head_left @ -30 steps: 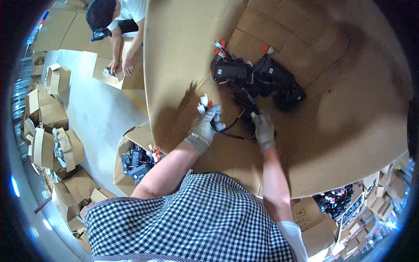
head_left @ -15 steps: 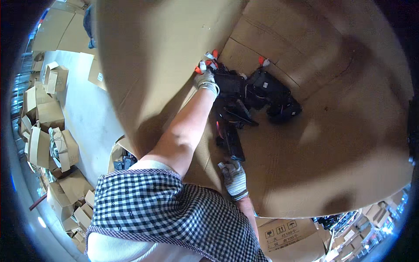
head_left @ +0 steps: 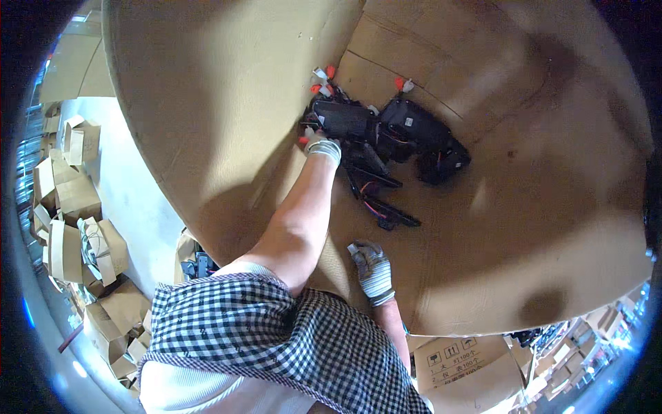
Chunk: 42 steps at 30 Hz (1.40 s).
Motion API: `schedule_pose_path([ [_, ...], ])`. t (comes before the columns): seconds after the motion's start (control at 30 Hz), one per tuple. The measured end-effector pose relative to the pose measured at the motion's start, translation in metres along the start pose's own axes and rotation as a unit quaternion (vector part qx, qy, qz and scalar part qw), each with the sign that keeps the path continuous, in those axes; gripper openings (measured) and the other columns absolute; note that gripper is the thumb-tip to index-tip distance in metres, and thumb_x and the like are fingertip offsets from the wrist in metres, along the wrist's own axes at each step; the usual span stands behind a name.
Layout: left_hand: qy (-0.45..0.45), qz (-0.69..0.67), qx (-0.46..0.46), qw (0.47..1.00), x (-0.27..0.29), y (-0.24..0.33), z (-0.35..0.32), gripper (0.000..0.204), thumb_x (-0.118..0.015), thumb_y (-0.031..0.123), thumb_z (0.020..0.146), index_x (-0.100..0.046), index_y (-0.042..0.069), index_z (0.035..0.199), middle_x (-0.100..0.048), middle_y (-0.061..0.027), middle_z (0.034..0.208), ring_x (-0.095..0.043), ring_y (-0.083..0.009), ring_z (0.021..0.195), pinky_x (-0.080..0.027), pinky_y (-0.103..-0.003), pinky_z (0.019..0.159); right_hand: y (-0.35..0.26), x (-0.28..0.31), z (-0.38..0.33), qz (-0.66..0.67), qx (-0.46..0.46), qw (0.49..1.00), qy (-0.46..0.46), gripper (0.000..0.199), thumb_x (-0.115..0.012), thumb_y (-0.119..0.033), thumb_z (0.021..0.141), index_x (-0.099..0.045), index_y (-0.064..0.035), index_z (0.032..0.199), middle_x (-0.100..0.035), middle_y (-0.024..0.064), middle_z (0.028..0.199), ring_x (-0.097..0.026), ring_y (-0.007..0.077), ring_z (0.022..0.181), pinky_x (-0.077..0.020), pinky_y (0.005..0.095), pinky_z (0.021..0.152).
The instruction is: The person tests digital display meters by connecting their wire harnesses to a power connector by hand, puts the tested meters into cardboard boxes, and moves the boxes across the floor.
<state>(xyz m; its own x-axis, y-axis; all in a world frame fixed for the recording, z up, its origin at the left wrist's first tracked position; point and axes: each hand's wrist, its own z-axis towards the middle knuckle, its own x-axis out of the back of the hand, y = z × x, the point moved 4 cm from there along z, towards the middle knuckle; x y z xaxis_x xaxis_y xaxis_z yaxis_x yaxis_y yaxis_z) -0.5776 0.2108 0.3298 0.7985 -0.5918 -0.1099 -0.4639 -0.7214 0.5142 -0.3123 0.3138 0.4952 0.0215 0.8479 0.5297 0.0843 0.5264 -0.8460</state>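
A pile of black plastic units [head_left: 338, 119] with thin cables and red-and-white connectors [head_left: 323, 88] lies on brown cardboard inside a large box. My left hand [head_left: 321, 146], in a pale knit glove, reaches to the left side of the pile. Its fingers are bent in beside a red connector; what they grip is partly hidden. At the near end of the pile lies a long narrow black part [head_left: 387, 212] with a reddish wire. My right hand [head_left: 372, 270], in a striped glove, hovers nearer to me, apart from that part, its fingers loosely curved and nothing visible in them.
The box's cardboard wall [head_left: 158, 90] rises at the left. Beyond it, open cartons [head_left: 83, 141] line a pale floor. A small carton with black parts [head_left: 198, 264] stands beside my left elbow. A printed carton [head_left: 462, 372] is at the lower right.
The long black part has swung away from my right hand, toward the right, and no longer touches it. My left hand has drawn back slightly toward me. The view has shifted a little.
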Motion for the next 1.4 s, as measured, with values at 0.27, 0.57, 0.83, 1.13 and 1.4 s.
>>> schedule_pose_path([
  [0.27,-0.369,0.147,-0.021,0.917,0.014,0.009,-0.138,0.021,-0.07,0.035,0.078,-0.056,0.02,0.083,-0.053,0.0068,0.069,-0.042,-0.0063,0.045,-0.033,-0.021,0.037,0.002,0.041,-0.009,0.066,-0.03,0.988,0.135,0.018,-0.056,-0.01,0.087,-0.061,-0.0074,0.103,-0.063,0.0131,0.096,-0.061,0.028,0.082,-0.0505,0.0335,0.071],
  [0.57,-0.617,0.496,-0.314,0.524,0.091,-0.028,-0.275,0.016,-0.064,0.028,0.078,-0.063,0.012,0.083,-0.06,-0.0078,0.071,-0.06,-0.0251,0.064,-0.048,-0.035,0.059,-0.014,0.133,0.014,0.123,-0.206,0.944,0.226,0.03,-0.055,-0.023,0.091,-0.058,0.0004,0.109,-0.064,0.0098,0.094,-0.059,0.0145,0.084,-0.046,0.0287,0.077],
  [0.83,-0.658,0.571,-0.44,0.217,0.1,-0.029,-0.314,0.026,-0.062,0.037,0.077,-0.064,0.02,0.096,-0.063,-0.0084,0.086,-0.061,-0.0284,0.077,-0.048,-0.038,0.064,-0.014,0.155,0.029,0.484,-0.257,0.834,0.062,0.036,-0.062,-0.038,0.085,-0.061,-0.0031,0.095,-0.062,0.0037,0.084,-0.051,0.0094,0.063,-0.0414,0.0235,0.062],
  [1.13,-0.461,0.408,-0.242,0.75,0.094,0.048,-0.273,0.034,-0.054,0.036,0.09,-0.058,0.002,0.092,-0.055,-0.0012,0.061,-0.052,-0.0105,0.048,-0.043,-0.025,0.048,-0.059,0.152,0.002,0.358,-0.016,0.913,0.194,0.024,-0.058,-0.028,0.088,-0.06,-0.0047,0.091,-0.059,0.0073,0.087,-0.053,0.0154,0.066,-0.0437,0.0269,0.064],
  [1.4,-0.552,0.45,-0.202,0.672,0.104,0.023,-0.289,0.039,-0.045,0.032,0.095,-0.05,0.001,0.12,-0.063,-0.0062,0.094,-0.058,-0.0099,0.08,-0.047,-0.026,0.07,-0.04,0.025,-0.023,0.062,-0.011,0.994,-0.086,0.016,-0.051,-0.016,0.088,-0.059,-0.0023,0.088,-0.056,0.0163,0.082,-0.054,0.0327,0.075,-0.0448,0.0411,0.067],
])
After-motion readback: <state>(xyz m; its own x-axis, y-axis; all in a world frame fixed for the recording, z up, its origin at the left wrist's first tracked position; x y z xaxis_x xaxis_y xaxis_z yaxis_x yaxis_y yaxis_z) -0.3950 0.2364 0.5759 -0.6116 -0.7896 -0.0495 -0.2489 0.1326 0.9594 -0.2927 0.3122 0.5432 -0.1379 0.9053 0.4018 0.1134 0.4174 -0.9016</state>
